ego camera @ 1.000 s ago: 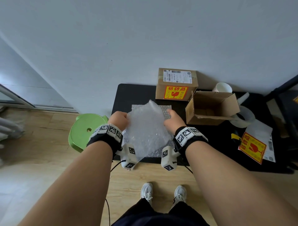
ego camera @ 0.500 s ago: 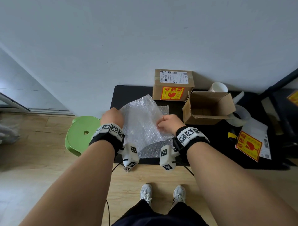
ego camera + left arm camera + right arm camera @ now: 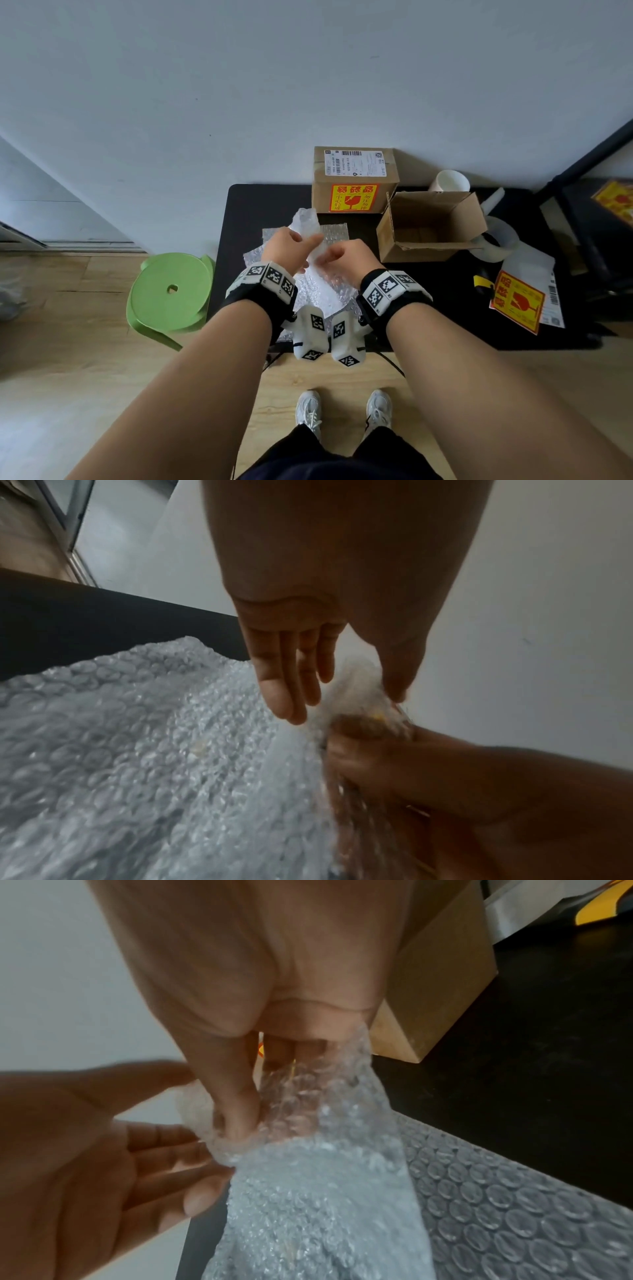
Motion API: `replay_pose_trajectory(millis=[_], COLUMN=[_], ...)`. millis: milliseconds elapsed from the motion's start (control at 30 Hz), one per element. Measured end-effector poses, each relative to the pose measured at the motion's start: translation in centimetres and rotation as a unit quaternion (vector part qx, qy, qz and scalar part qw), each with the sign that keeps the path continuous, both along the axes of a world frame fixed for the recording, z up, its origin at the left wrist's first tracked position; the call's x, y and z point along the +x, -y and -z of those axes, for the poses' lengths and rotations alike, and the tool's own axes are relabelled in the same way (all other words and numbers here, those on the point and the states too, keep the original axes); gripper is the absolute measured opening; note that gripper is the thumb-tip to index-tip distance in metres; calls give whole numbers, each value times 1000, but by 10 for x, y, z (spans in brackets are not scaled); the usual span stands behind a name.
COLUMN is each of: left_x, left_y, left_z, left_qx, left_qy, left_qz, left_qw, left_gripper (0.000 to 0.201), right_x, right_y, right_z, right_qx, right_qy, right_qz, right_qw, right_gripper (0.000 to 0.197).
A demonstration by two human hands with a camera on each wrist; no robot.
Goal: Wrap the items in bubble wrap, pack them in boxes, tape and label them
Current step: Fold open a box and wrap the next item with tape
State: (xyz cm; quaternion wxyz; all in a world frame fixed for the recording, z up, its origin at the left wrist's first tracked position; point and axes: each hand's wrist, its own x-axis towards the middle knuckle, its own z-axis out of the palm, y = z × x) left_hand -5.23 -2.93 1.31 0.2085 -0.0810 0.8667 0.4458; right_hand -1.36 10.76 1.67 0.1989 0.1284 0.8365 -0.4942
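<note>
Both hands meet over the black surface (image 3: 246, 205). Right hand (image 3: 346, 255): grip clamped, thumb and fingers pinching the gathered top of a bubble wrap sheet (image 3: 318, 291). Left hand (image 3: 286, 248): fingers straight and relaxed, thumb touching the same bunched top; grip apart. The sheet hangs below the grip. A second bubble wrap sheet (image 3: 514, 1191) lies flat beneath. Right of the grip: open cardboard box (image 3: 431, 224). Beyond the grip: sealed labelled box (image 3: 354, 180).
</note>
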Motion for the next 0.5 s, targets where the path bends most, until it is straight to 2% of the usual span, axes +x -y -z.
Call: replay_pose_trajectory(millis=[100, 200, 267, 400, 500], left_x=[-2, -3, -3, -2, -3], left_y=[5, 13, 17, 20, 20], left_z=[2, 5, 6, 1, -3], left_qx=[44, 86, 120, 187, 208], left_qy=[-6, 11, 29, 74, 82], left_qz=[-10, -40, -78, -121, -127], left_qw=[999, 995, 989, 972, 966], left_gripper=[24, 17, 18, 22, 33], right_x=[0, 0, -1, -3, -1], right_y=[-3, -5, -5, -4, -1], right_z=[2, 3, 2, -1, -6], right_qx=[20, 23, 9, 4, -7], right_qy=[-5, -8, -3, 24, 17], right_qz=[4, 19, 36, 81, 58], right_qw=[1000, 1000, 999, 996, 998], right_gripper=[6, 20, 22, 42, 37])
